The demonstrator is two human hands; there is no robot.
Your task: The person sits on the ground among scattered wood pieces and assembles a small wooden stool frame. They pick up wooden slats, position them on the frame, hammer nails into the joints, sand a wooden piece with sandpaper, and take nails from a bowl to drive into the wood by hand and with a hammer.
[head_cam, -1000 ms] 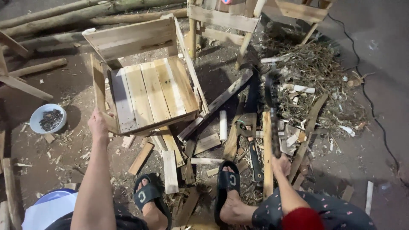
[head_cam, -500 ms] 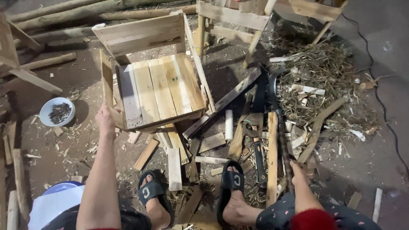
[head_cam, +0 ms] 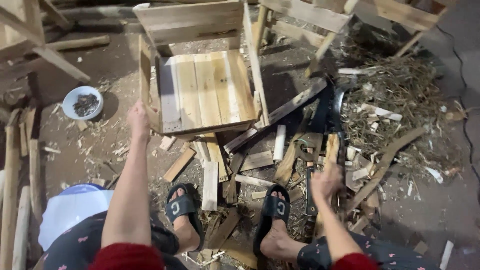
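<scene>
Seated worker viewed from above. The left hand (head_cam: pixel 138 119) is closed on the near-left corner of a wooden chair frame (head_cam: pixel 202 87), which stands on the dirt ground (head_cam: pixel 100 145) ahead of the sandalled feet (head_cam: pixel 182 210). The right hand (head_cam: pixel 326 181) is wrapped around a wooden stick (head_cam: pixel 331 150) at right, among offcuts (head_cam: pixel 210 185). A white bowl (head_cam: pixel 83 102) sits far left.

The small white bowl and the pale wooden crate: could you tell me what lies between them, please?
In the head view, only dirt ground with scattered wood chips separates the white bowl from the wooden crate.
</scene>
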